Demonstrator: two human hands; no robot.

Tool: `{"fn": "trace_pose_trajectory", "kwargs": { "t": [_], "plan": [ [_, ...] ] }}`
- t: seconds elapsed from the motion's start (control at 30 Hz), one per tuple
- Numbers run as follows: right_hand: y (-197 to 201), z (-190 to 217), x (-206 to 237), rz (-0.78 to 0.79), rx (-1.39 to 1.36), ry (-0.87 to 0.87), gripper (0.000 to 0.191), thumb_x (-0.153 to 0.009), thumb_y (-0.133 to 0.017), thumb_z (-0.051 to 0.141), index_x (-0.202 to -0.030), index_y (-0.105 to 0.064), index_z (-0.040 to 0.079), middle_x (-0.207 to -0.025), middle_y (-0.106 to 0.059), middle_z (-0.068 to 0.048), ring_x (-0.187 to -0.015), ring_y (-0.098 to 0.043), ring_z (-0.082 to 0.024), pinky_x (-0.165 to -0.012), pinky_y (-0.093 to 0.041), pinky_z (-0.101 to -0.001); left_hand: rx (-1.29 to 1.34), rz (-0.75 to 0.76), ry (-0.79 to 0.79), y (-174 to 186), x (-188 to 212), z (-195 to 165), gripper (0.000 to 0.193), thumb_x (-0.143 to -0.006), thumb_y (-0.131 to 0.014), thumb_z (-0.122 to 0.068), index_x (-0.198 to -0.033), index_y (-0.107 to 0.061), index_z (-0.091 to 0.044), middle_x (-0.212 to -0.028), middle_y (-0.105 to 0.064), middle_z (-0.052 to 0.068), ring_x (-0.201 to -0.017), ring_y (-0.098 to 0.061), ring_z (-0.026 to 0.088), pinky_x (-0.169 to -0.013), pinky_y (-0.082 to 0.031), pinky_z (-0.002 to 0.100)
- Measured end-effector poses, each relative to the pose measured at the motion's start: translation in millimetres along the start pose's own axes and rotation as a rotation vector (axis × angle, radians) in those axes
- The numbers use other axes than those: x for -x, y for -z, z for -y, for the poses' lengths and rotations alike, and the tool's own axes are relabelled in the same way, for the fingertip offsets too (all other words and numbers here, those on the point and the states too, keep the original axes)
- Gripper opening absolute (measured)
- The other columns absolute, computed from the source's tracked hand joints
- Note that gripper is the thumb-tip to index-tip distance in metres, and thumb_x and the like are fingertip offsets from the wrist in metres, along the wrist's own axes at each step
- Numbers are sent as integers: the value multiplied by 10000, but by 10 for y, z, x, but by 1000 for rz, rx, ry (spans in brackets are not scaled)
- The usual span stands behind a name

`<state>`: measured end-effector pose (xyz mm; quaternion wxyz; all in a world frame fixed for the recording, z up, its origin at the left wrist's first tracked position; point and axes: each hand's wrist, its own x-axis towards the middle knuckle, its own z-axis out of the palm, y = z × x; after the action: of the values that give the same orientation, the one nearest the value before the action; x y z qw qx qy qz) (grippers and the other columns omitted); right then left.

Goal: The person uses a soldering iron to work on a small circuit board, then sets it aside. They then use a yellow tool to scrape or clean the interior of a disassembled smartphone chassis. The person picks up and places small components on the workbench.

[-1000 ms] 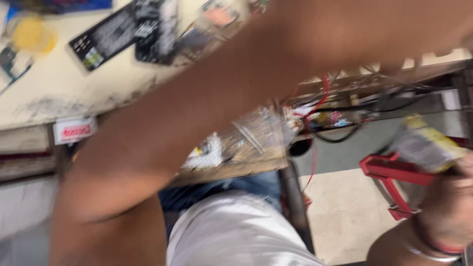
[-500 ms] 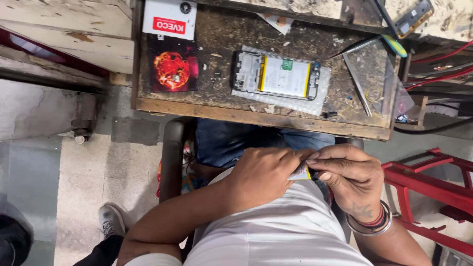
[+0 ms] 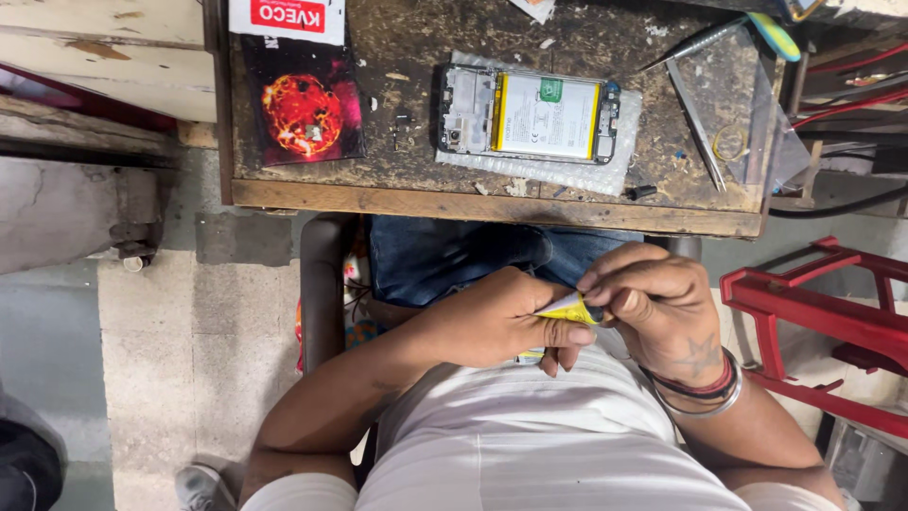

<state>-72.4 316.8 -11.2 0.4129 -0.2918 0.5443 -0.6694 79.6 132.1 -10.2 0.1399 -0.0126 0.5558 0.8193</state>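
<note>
Yellow tube (image 3: 566, 307), small and with a dark tip, sits between my two hands above my lap, just below the front edge of the tabletop (image 3: 492, 203). My left hand (image 3: 492, 322) is wrapped around its body, fingers closed on it, and my right hand (image 3: 653, 303) pinches at the dark end with thumb and fingertips, so both hands are together and touching over the tube. Bangles and a dark band ring my right wrist.

On the worn wooden tabletop lies an opened phone (image 3: 530, 114) with its back off, a pale yellow battery with a small green label showing, resting on a sheet of bubble wrap (image 3: 577, 175). To its left lies a flat rectangular package (image 3: 301, 95), dark with a glowing red-orange ball printed on it and a red-and-white label strip across its top end. Near the right side a pair of tweezers (image 3: 698, 118) lies beside a clear plastic bag (image 3: 757, 123), and a tool with a green and yellow handle (image 3: 774, 36) lies at the far corner. Tiny screws (image 3: 402, 123) are scattered between package and phone. A red plastic stool (image 3: 823, 312) stands on the floor at my right.
</note>
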Motion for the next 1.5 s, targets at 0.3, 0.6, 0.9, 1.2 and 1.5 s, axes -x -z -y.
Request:
{"fn": "trace_pose_trajectory", "kwargs": {
  "t": [0.3, 0.6, 0.9, 1.2, 1.5],
  "plan": [
    [247, 155, -123, -183, -133, 133, 279, -1127, -674, 234, -1051, -729, -29, -1014, -709, -161, -793, -638, -196, -721, -519, -304, 200, -55, -29, 141, 182, 70, 401, -1094, -590, -268, -1346, -644, 39, -973, -749, 59, -858, -702, 109, -847, -598, 290],
    [-97, -46, -65, 230, 67, -313, 484, -867, -766, 107, -1300, -603, -37, -1096, -724, -107, -1010, -692, -151, -870, -581, -285, -505, -560, -497, -70, 86, -99, 340, -1115, -616, -317, -1387, -649, -116, -1367, -625, 113, -1309, -586, 253, -1163, -464, 385],
    [-107, -66, -98, -91, 363, -212, 214, -943, -744, 43, -1137, -738, -47, -948, -774, -74, -837, -686, -86, -751, -563, -235, -544, -840, -547, -111, 159, -280, 361, -928, -827, -151, -1260, -699, -95, -1167, -716, 89, -1044, -739, 208, -908, -614, 314],
    [-51, 103, -56, -50, 516, -95, 176, -984, -717, 39, -1137, -736, -44, -1023, -748, -139, -875, -705, -144, -770, -560, -246, -431, -827, -473, -50, 316, -135, 130, -912, -803, 3, -1021, -748, -42, -1024, -792, 93, -947, -803, 185, -833, -653, 289],
    [260, -96, 107, 135, -74, -310, 573, -838, -806, 90, -1358, -615, -57, -1299, -701, -247, -1125, -738, -313, -917, -611, -383, -331, -787, -418, -40, 452, 68, 163, -851, -852, -18, -903, -697, -9, -924, -770, 94, -879, -778, 155, -778, -630, 279]
  ]
}}
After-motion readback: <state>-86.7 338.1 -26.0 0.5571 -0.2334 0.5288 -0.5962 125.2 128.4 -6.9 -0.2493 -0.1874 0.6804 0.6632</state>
